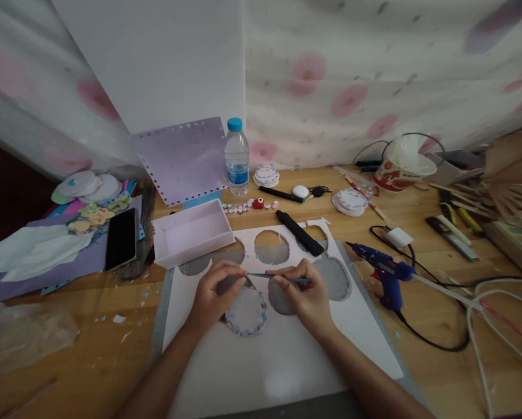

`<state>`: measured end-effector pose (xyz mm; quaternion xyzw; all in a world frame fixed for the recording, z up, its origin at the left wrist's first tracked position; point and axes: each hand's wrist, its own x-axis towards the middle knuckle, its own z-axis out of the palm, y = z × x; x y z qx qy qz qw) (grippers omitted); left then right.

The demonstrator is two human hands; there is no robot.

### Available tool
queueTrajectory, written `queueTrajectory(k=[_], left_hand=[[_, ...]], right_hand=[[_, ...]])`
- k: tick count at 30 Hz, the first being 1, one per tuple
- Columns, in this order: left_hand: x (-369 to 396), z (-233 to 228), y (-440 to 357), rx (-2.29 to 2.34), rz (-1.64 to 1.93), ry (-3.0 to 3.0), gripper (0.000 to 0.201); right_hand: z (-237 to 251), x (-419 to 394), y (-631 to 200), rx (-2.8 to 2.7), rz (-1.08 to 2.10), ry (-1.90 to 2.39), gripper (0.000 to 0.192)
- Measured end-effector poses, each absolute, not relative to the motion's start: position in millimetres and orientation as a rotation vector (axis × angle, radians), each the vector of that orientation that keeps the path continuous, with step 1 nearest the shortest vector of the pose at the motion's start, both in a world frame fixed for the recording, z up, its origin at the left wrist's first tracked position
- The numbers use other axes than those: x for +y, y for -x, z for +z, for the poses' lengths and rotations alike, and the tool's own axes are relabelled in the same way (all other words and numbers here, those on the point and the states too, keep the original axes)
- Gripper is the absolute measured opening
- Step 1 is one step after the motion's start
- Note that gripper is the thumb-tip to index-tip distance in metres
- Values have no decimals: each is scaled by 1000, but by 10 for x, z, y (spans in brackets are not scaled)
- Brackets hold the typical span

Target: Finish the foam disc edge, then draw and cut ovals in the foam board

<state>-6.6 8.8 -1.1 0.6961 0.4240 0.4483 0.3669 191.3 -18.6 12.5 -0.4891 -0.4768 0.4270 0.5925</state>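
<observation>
My left hand (215, 294) pinches the top edge of a round white disc (246, 312) with a blue dotted rim. The disc lies on a white sheet (282, 349) that has several round holes cut out of it. My right hand (306, 291) holds a thin teal stick (273, 276), and the stick's left end reaches my left fingertips above the disc. Both hands are close together over the sheet's middle.
A white open box (191, 233), a black phone (121, 238), a water bottle (237, 157) and a lilac punched sheet (186, 160) stand behind. A black marker (299, 233) lies on the sheet. A blue glue gun (385, 273) with its cable lies to the right, beside a paper cup (400, 166) and tools.
</observation>
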Motion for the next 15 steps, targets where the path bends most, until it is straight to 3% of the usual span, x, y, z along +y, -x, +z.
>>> queueTrajectory(k=[15], left_hand=[[83, -11, 70, 1089, 1153, -1750, 5]], right_hand=[[47, -185, -1961, -1088, 1051, 1101, 30]])
